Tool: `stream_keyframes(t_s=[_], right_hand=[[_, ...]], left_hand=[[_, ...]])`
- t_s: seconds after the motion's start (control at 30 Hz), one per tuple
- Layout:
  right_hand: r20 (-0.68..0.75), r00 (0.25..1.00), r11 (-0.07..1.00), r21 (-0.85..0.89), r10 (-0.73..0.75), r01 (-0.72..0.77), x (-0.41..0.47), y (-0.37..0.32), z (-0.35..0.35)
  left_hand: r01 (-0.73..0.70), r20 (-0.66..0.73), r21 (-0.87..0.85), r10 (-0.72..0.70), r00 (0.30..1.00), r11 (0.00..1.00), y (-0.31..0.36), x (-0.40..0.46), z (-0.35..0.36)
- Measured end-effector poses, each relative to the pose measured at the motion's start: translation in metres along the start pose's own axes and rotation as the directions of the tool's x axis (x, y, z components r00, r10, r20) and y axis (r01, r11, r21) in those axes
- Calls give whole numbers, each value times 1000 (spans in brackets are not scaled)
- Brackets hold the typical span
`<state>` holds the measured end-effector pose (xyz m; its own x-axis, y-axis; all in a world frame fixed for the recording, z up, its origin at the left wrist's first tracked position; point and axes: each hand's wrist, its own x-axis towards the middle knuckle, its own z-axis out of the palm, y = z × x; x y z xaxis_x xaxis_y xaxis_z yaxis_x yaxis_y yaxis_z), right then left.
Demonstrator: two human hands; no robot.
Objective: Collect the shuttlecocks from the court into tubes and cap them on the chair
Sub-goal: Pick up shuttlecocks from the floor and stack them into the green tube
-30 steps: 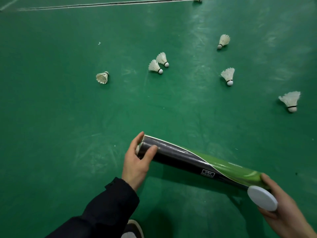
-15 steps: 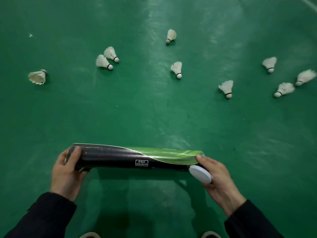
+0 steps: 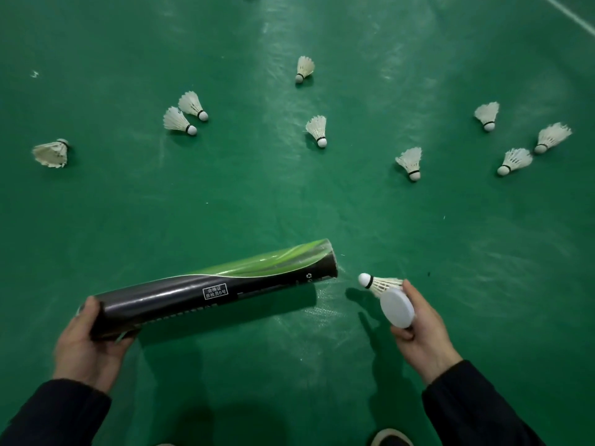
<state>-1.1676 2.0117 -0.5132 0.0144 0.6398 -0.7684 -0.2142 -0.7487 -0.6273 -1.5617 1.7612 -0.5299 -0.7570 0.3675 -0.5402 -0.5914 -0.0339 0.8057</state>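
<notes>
My left hand [image 3: 87, 346] grips the near end of a black and green shuttlecock tube [image 3: 219, 288], which slants up to the right above the court. My right hand [image 3: 418, 329] holds a round white cap [image 3: 397, 307] against its fingers and pinches a white shuttlecock [image 3: 380, 283] by the feathers, cork pointing left at the tube's far end, a short gap away. Several shuttlecocks lie on the green floor beyond: one at the far left [image 3: 51, 152], a pair [image 3: 185, 114], two in the middle [image 3: 317, 130], and several at the right [image 3: 515, 160].
The green court floor [image 3: 225, 204] is scuffed and shiny. A white court line [image 3: 570, 17] crosses the top right corner. The toe of a shoe [image 3: 391, 438] shows at the bottom edge, and dark sleeves cover both forearms.
My right hand has come off the tube's far end and now holds a shuttlecock together with the cap. The tube's far end has tilted upward, and the view shifted slightly.
</notes>
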Motion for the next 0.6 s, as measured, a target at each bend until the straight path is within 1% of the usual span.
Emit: stream_keyframes(t_s=[0.03, 0.07, 0.1, 0.13, 0.17, 0.2, 0.23, 0.3, 0.33, 0.37, 0.47, 0.6], right_hand=[[-51, 998, 999, -37, -23, 21, 4, 4, -1], [-122, 989, 995, -74, -81, 72, 8, 8, -3], [-205, 963, 982, -107, -173, 154, 11, 12, -6], [-277, 922, 961, -134, -271, 242, 12, 15, -6], [-316, 884, 938, -153, -344, 310, 10, 15, -5], [-325, 866, 925, -159, -380, 346, 7, 14, -4], [-308, 874, 926, -141, -376, 349, 2, 11, -1], [-214, 926, 950, -47, -311, 308, -8, 6, 7], [-163, 939, 953, -23, -302, 303, -13, 4, 13], [-107, 941, 948, -37, -320, 318, -18, 2, 21], [29, 926, 914, -153, -377, 376, -25, 9, 45], [190, 881, 857, -216, -433, 468, -27, 22, 54]], left_hand=[[1, 1, 12, -1, 1000, 1000, 0, 0, -1], [2, -1, 20, -2, 1000, 1000, -2, -1, -2], [2, -2, 23, -2, 1000, 1000, -4, -2, -2], [2, -7, 25, -2, 1000, 1000, -7, -1, -2], [2, -15, 26, -1, 1000, 1000, -10, -2, -3], [2, -24, 33, -1, 1000, 999, -13, -1, -3], [7, -27, 45, -6, 1000, 999, -15, -1, -2], [31, -29, 71, -29, 999, 997, -22, -1, -1], [44, -24, 77, -42, 999, 996, -25, 0, -1], [55, -13, 82, -54, 998, 995, -27, 0, -1], [82, 19, 90, -84, 996, 993, -33, -1, 1], [79, 3, 85, -79, 997, 993, -33, -1, 0]])
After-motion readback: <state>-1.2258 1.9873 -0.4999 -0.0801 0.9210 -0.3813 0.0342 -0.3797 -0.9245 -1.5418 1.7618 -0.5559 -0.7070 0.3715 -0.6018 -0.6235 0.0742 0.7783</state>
